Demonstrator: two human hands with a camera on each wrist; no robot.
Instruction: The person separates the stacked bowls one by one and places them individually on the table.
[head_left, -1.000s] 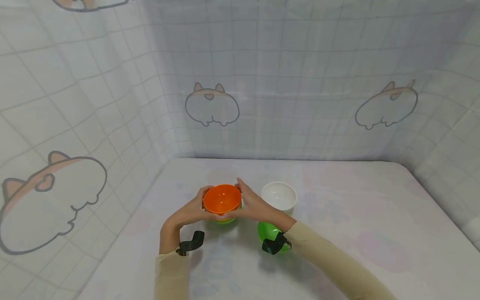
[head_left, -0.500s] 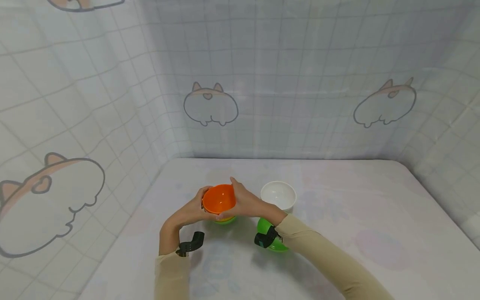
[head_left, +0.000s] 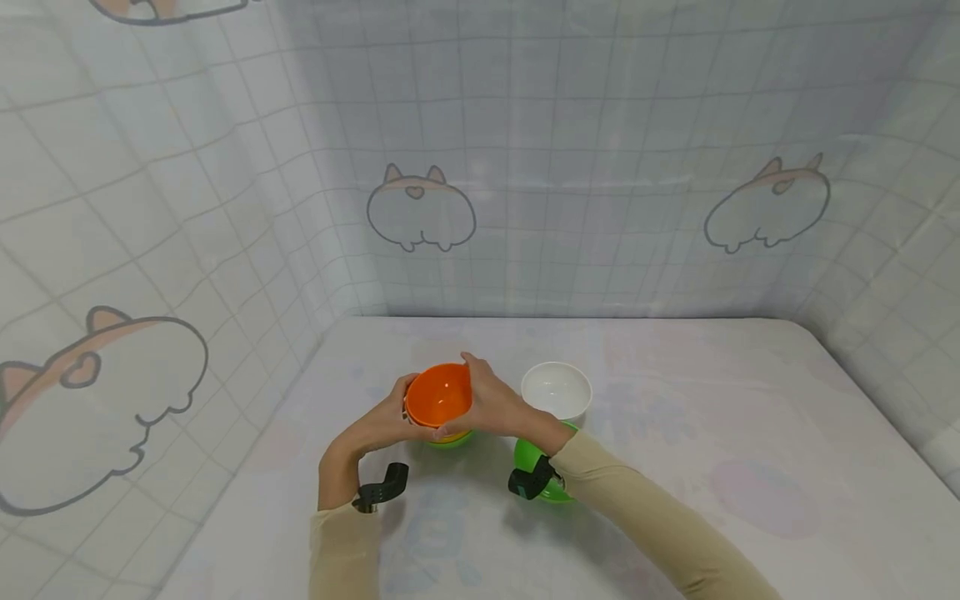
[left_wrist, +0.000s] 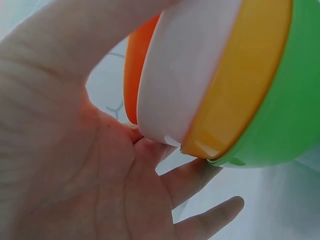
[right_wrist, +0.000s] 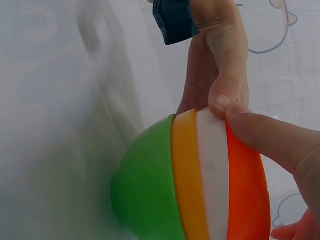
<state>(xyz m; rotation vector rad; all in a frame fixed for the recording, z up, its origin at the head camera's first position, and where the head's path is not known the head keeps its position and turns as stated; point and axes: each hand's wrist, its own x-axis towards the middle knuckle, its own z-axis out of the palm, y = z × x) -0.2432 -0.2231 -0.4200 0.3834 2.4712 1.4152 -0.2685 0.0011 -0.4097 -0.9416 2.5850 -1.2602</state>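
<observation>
A stack of nested bowls stands on the left part of the table, an orange bowl (head_left: 437,397) on top. Under it come a white bowl (left_wrist: 187,65), a yellow bowl (left_wrist: 240,85) and a green bowl (right_wrist: 147,180) at the bottom. My left hand (head_left: 385,414) curls round the left side of the stack, its fingers at the white and yellow bowls in the left wrist view. From the right, my right hand (head_left: 491,404) grips the orange bowl, thumb on its near side. Both thumbs meet at the front of the stack.
Another white bowl (head_left: 557,390) stands right of the stack. Nearer, another green bowl (head_left: 529,453) is partly hidden by my right wrist and its black camera mount (head_left: 531,479). Grid-patterned cloth walls (head_left: 570,233) enclose the table's back and sides.
My right hand has shifted left and closed in on the orange bowl. That bowl's far rim now sits slightly higher. The left hand has hardly moved.
</observation>
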